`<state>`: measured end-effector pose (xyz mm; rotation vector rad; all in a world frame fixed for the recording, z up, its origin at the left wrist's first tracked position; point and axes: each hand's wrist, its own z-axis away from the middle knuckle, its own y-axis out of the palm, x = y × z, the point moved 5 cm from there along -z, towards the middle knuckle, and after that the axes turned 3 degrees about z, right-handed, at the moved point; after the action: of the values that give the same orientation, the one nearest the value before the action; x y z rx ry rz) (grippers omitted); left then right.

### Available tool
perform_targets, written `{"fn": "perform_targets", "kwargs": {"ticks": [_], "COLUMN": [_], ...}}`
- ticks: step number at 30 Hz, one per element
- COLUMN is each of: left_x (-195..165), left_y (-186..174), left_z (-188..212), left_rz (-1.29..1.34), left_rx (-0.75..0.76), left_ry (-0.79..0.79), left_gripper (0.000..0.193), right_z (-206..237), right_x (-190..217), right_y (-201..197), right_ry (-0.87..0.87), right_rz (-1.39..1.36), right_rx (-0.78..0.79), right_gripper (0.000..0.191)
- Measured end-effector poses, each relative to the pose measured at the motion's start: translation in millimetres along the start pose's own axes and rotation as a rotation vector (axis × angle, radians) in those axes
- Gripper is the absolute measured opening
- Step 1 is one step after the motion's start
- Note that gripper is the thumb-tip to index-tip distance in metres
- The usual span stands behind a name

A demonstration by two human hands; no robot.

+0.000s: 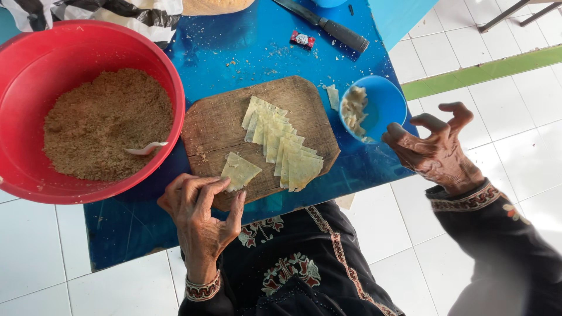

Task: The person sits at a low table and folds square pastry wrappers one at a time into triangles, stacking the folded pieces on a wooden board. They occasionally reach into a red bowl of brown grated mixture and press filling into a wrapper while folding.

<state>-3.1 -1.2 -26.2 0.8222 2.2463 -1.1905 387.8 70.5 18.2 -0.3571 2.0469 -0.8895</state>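
My left hand (199,213) rests at the near edge of a wooden cutting board (219,120), its fingertips pinching a corner of a single pale dough triangle (239,171). A fanned row of more dough triangles (284,146) lies across the board. My right hand (436,149) hovers just right of the blue table edge, fingers spread and curled, holding nothing. It is next to a small blue bowl (389,102) with pale paste in it.
A big red basin (88,41) of brown crumbly filling with a white spoon (146,148) sits at left. A knife (325,24) and a small wrapped sweet (302,39) lie on the blue table (246,41). White tiled floor surrounds it.
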Motion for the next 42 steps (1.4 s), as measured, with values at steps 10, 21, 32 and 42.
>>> {"fn": "perform_targets", "kwargs": {"ticks": [10,21,32,42], "left_x": [-1,8,15,18], "left_y": [-1,-13,-17,-19], "left_z": [-6,-16,-15,-16], "left_rz": [0.026,0.029,0.024,0.058], "left_rx": [-0.03,-0.097,-0.082,-0.065], "left_ry": [0.055,0.083,0.076,0.04], "left_gripper": [0.027,0.015,0.018,0.017], "right_z": [-35,-235,-371,-394], "right_x": [-18,71,160,145], "right_y": [-15,-12,-1,10], "right_ry": [0.097,-0.153,-0.078,0.008], "right_rz": [-0.278,-1.346,-0.819,-0.934], "right_rx": [0.149,-0.253,0.466,0.03], "right_gripper": [0.03,0.026,0.015,0.013]}}
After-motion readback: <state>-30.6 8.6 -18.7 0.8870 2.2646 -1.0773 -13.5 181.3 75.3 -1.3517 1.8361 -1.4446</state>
